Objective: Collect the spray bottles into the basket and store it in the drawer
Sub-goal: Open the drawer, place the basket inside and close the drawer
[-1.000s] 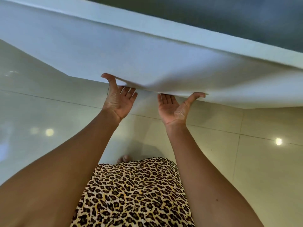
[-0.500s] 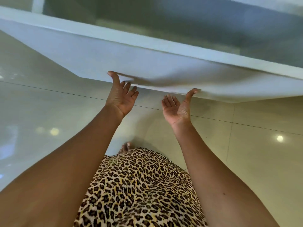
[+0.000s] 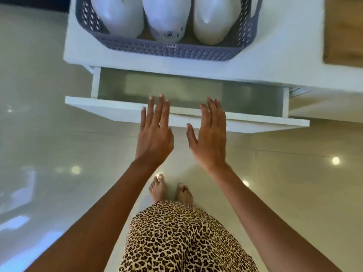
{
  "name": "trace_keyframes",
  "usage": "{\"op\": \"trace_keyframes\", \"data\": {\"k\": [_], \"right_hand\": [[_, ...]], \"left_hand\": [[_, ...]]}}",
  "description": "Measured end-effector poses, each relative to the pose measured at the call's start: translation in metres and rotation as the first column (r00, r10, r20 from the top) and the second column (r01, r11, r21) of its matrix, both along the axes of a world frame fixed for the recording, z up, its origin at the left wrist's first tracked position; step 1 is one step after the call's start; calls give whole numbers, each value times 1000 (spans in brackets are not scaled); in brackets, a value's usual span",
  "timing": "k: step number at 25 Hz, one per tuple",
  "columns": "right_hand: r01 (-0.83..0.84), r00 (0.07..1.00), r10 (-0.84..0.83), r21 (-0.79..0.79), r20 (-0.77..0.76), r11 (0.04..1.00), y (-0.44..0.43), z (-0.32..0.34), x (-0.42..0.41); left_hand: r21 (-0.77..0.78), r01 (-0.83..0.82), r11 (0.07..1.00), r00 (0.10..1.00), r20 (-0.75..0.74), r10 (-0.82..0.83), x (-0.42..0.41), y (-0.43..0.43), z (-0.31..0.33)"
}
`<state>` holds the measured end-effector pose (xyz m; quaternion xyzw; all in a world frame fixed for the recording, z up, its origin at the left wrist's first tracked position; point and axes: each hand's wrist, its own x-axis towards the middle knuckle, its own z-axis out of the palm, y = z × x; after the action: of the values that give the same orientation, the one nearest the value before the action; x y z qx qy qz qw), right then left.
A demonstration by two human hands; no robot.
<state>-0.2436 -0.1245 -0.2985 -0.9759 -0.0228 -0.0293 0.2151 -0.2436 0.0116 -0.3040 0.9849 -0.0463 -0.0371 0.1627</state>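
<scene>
- Head view, half a second ago, had both palms turned up with the fingers tucked under the lower edge of the white drawer front; now the drawer (image 3: 186, 93) stands pulled out across the middle of the frame, its grey-green floor showing bare.
- Both hands have come off the panel. The left hand (image 3: 155, 132) and the right hand (image 3: 211, 138) are now backs-up over the drawer's front edge at centre frame, fingers straight and loosely spread, gripping nothing.
- The camera has swung upward too, so the white cabinet top (image 3: 275, 55) fills the upper part of the frame where before only the drawer front and floor were seen.
- On that top, upper centre, sits the grey woven basket (image 3: 167, 50), with three white spray bottles (image 3: 163, 18) lying side by side inside it; their nozzles are cut off by the frame.
- A wooden board (image 3: 343, 30) shows at the upper right corner, apart from the basket.
- My reading: collecting looks done and the drawer is open, so what remains is lifting the basket down into it and closing it. Whether the drawer is open far enough for the basket, I cannot tell.
</scene>
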Motion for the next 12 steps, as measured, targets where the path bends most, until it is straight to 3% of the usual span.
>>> {"op": "trace_keyframes", "data": {"k": [3,9,12], "right_hand": [[-186,956,121,-232,-268,955,-18,-10,19],[-174,954,93,-274,-285,946,-14,-20,11],[-208,925,103,-262,-365,942,-15,-13,-1]], "left_hand": [[216,40,976,992,-126,-13,13,12,-7],[243,77,967,977,-212,-24,8,10,-5],[220,125,967,952,-302,-54,-3,14,3]]}}
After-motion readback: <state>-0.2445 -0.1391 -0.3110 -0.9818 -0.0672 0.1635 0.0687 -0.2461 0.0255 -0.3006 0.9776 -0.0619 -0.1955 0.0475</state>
